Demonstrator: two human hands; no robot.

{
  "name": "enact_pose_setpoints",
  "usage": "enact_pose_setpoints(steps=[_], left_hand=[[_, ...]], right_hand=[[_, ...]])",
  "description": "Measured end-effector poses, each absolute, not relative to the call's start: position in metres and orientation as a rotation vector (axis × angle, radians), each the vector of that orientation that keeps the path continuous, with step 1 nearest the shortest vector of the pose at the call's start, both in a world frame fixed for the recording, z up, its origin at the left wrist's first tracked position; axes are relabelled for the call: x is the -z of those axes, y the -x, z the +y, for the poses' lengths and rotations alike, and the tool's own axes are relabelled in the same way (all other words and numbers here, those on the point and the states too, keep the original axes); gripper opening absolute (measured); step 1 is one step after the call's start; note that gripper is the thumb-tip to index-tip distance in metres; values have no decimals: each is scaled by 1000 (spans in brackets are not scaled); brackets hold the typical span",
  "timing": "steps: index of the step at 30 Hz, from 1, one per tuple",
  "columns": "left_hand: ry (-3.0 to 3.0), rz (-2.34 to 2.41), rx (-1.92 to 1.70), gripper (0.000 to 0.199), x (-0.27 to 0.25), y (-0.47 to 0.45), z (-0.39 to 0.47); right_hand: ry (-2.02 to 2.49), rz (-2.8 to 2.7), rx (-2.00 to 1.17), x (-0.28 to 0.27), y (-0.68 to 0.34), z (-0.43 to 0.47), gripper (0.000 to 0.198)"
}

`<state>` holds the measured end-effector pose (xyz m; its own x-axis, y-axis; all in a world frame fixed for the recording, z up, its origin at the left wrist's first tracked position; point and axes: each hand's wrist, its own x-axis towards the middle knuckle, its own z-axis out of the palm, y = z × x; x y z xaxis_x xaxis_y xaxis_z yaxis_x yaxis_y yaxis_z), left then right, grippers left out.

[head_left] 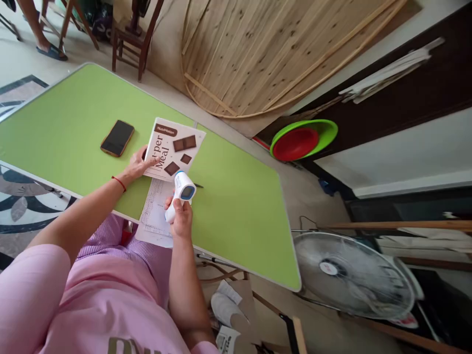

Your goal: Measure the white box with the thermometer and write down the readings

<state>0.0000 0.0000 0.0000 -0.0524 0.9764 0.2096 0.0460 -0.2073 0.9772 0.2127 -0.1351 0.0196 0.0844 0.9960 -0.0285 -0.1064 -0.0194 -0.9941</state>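
My left hand (142, 163) grips the lower left edge of a white box (177, 140) printed with brown chocolate pieces and the words "Super Meal", its thumb on the front face. Wrapped around the handle of a white and blue infrared thermometer (183, 189) is my right hand (180, 216). The thermometer points toward the box, its small screen facing me. Below the box, a printed sheet of paper (153, 216) lies partly over the table's near edge. The dark tip of a pen (199, 186) shows beside the thermometer.
The green folding table (243, 211) carries a phone (117, 138) left of the box. A standing fan (350, 275) is at the right. Beyond the table are a round wooden board (250, 54), green and red basins (304, 140) and a wooden chair (134, 44). A person's foot (51, 50) shows far left.
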Motion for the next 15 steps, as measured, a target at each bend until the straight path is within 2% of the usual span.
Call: enact_pose_setpoints(steps=[9, 15], left_hand=[[-1502, 1132, -1360, 95, 1, 2, -2], [-1517, 1038, -1425, 85, -2, 2, -2]], right_hand=[[1238, -1032, -1202, -9, -198, -119, 66], [1225, -1091, -1260, -7, -197, -115, 62]])
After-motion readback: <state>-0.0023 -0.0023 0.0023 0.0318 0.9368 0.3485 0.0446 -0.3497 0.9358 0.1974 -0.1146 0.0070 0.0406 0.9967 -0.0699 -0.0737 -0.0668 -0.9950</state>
